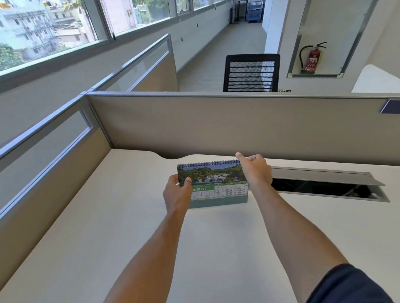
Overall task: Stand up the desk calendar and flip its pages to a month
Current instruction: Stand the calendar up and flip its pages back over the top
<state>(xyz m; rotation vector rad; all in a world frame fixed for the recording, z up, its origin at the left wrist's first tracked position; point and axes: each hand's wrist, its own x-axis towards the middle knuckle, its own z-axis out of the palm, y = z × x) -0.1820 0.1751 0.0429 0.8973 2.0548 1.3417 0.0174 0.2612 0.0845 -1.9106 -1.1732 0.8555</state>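
Observation:
A spiral-bound desk calendar [215, 183] stands upright on the white desk [187, 257], near the back partition. Its front page shows a waterfall photo and the word AUGUST over a date grid. My left hand [176, 193] pinches the calendar's left edge, thumb on the front of the page. My right hand [255, 170] rests at the top right corner by the spiral binding, fingers curled over the top edge and hiding that corner.
A beige cubicle partition [219, 126] runs behind the desk and another along the left side. An open cable tray with a raised grey lid [327, 184] lies in the desk to the right of the calendar. A black mesh chair [252, 72] stands beyond the partition.

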